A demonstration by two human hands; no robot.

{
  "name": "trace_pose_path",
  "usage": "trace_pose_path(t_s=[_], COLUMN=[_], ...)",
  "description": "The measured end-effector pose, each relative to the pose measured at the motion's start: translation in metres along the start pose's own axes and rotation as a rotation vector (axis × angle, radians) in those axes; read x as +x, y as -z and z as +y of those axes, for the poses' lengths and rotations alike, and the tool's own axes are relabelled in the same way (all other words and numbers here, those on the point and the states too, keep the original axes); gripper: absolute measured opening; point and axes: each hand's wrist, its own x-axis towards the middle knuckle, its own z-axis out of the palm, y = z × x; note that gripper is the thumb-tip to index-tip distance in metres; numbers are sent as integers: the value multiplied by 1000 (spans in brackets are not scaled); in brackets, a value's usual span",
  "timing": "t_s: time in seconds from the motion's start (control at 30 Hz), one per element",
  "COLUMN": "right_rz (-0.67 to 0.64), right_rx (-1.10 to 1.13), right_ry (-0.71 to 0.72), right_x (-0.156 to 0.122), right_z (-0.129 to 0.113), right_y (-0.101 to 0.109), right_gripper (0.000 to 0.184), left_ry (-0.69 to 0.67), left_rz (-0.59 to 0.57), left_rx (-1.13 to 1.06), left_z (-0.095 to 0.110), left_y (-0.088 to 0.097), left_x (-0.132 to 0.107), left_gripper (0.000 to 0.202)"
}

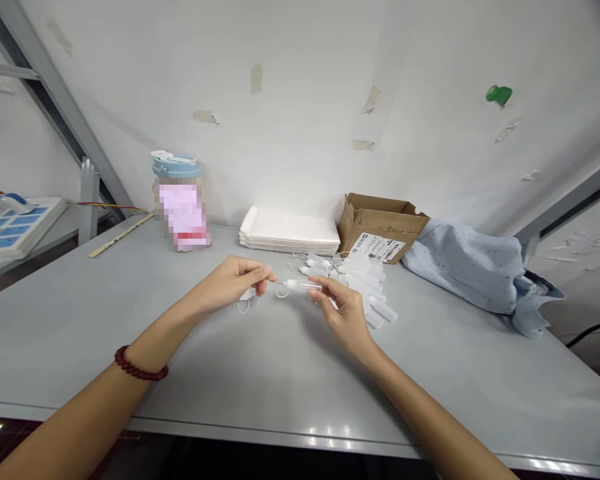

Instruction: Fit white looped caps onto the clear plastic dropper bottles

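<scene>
"As that needle-tip squeeze bottle (304, 287) looks so slight, what could go wrong with it?"

"My right hand (344, 317) has its body between thumb and fingers, above the table (240, 393); my left hand (235, 283) makes a narrow pinch at its thin tip (280, 283). Pulling off-line, I think, could bend the tip or prick me. Squeezing too hard might buckle the body and let it slip. The dangling white loop (282, 294) could snag a finger."

"And around you?"

"The table is grey and glossy, so a dropped bottle might skid. A pile of similar bottles (363, 277) lies near my right hand, before an open cardboard carton (405, 233); pale blue cloth (465, 267) slumps farther right. Behind, tape scraps (257, 79) dot the white wall (300, 40)."
</scene>
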Motion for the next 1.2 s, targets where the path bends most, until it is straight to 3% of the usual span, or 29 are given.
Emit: trace_pose_path(t_s=[0.3, 0.47, 0.6, 0.83, 1.2], right_rz=[-26, -62, -177, -325, -278], right_rx=[-92, -357, -621, -912, -877], right_ry=[63, 212, 297, 234, 155], right_x=[1, 7, 14, 14, 16], right_z=[1, 21, 29, 24, 27], right_y=[-2, 0, 0, -8, -5], right_gripper=[22, 32, 32, 43, 39], left_ry=[-39, -21, 66, 158, 132], left_rz=[-148, -150, -175, -201, -91], left_rx=[80, 311, 465, 503, 470], left_z=[-2, -6, -10, -18, -16], left_y=[-9, -8, -2, 5, 12], left_x=[2, 3, 5, 7, 6], left_gripper=[31, 30, 33, 29, 37])
